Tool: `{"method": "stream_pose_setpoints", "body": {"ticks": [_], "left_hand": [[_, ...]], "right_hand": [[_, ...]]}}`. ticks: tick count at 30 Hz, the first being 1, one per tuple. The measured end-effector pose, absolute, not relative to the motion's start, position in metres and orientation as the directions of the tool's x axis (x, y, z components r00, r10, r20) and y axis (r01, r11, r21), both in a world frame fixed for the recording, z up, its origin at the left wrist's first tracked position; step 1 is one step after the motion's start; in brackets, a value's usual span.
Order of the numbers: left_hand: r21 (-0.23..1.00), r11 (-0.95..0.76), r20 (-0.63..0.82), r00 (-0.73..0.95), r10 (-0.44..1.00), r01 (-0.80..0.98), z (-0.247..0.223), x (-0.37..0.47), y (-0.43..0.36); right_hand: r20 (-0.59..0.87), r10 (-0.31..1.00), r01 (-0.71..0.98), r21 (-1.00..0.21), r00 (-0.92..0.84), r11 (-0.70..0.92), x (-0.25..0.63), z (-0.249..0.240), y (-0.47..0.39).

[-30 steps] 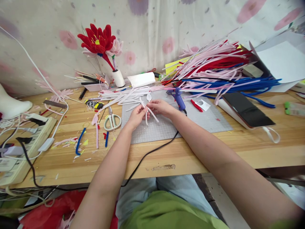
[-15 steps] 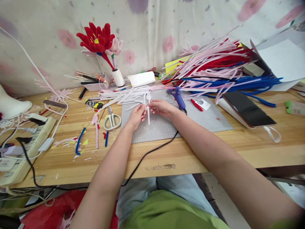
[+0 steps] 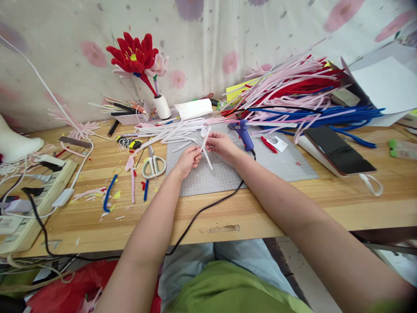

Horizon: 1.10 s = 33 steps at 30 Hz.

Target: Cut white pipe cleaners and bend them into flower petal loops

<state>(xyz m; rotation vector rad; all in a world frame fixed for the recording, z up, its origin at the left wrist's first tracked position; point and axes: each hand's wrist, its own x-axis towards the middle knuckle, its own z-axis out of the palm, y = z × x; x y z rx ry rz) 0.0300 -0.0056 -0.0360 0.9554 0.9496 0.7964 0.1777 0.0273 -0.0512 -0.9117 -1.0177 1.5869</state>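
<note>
Both hands meet above the grey cutting mat (image 3: pixel 224 179), pinching a white pipe cleaner (image 3: pixel 207 159) between them. My left hand (image 3: pixel 189 162) has its fingertips closed near the middle of the strip. My right hand (image 3: pixel 220 144) grips it just to the right, fingers curled. One end slants down toward me; the other points up past the fingertips, beside a small rounded white piece (image 3: pixel 203 132). Whether that piece is joined to the strip I cannot tell. Behind the hands lies a bundle of white pipe cleaners (image 3: pixel 176 131).
Scissors (image 3: pixel 154 166) lie left of the mat. A purple glue gun (image 3: pixel 244 134) rests on it, its black cord running toward me. Red and pink flowers (image 3: pixel 133 56) stand behind. Right are piled pipe cleaners (image 3: pixel 286 87) and a phone (image 3: pixel 339 150); a power strip (image 3: pixel 35 208) sits left.
The pipe cleaner has turned from nearly upright to a slant, its lower end swinging right. Both hands have stayed close together over the mat with only small finger shifts.
</note>
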Motion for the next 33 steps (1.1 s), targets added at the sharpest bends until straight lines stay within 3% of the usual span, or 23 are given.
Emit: {"method": "stream_pose_setpoints", "body": {"ticks": [5,12,18,24,30,33], "left_hand": [[0.869,0.456,-0.314,0.499,0.808,-0.192,-0.038,0.025,-0.002],[0.823,0.463,-0.347,0.354,0.869,-0.33,-0.039,0.033,-0.001],[0.81,0.508,-0.341,0.47,0.814,-0.293,-0.035,0.032,-0.004],[0.896,0.393,-0.315,0.329,0.89,-0.206,-0.03,0.038,-0.01],[0.884,0.396,-0.338,0.243,0.909,-0.249,-0.029,0.042,-0.011],[0.858,0.437,-0.359,0.296,0.885,-0.269,-0.032,0.04,-0.01]], "right_hand": [[-0.035,0.981,-0.322,-0.942,-0.191,-0.096,0.177,-0.051,0.027],[-0.004,0.979,-0.285,-0.956,-0.206,-0.064,0.173,-0.05,0.023],[-0.005,0.986,-0.255,-0.966,-0.169,-0.049,0.173,-0.048,0.023],[-0.105,0.99,-0.312,-0.941,-0.088,-0.128,0.175,-0.05,0.026],[-0.042,0.942,-0.322,-0.934,-0.333,-0.155,0.18,-0.048,0.022],[-0.029,0.941,-0.294,-0.946,-0.337,-0.135,0.177,-0.049,0.021]]}}
